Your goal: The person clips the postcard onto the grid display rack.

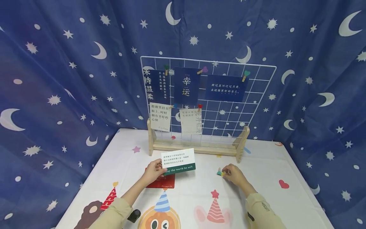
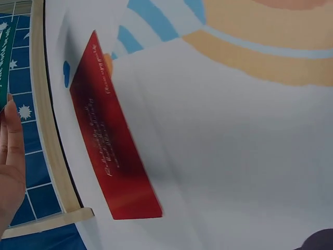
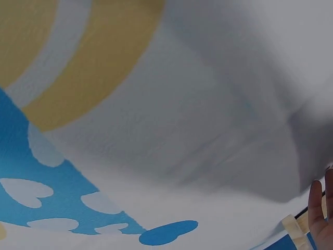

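My left hand (image 1: pixel 153 173) grips the left edge of a white and green card (image 1: pixel 178 161) printed with text, held up over the table. Below it and partly covered lies a red card (image 2: pixel 112 140) with fine pale writing. To the right, the fingertips of my right hand (image 1: pixel 235 176) pinch a small clothespin (image 1: pixel 220 173) with teal and yellow showing. The right wrist view catches only a few fingers at its lower right edge, and the clothespin is out of sight there.
A white wire grid (image 1: pixel 228 122) on a wooden stand (image 1: pixel 197 149) stands at the back. Blue cards (image 1: pixel 186 86) and cream cards (image 1: pixel 160 117) hang from it on small clothespins. A patterned white cloth (image 1: pixel 200 197) covers the table. A starry blue curtain (image 1: pixel 85 63) surrounds it.
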A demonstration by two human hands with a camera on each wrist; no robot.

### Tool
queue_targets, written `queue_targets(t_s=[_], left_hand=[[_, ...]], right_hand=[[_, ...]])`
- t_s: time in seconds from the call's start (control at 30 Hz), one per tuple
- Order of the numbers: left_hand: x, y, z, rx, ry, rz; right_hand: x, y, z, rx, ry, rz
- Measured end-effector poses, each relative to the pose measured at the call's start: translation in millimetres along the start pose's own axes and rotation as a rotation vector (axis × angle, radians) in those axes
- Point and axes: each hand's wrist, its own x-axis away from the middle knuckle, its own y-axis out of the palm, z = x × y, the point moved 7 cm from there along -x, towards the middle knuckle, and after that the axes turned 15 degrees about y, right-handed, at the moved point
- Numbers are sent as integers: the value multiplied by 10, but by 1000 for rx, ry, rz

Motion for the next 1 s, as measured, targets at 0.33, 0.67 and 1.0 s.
queue_targets(t_s=[0.33, 0.67, 1.0], left_hand=[[-58, -15, 136, 57, -19, 32], [-125, 22, 293, 90, -22, 38], [-158, 105, 343, 92, -36, 42]], right_hand=[[-1, 8, -42, 7, -23, -2], [19, 16, -75, 63, -14, 45], [23, 54, -35, 70, 34, 20]])
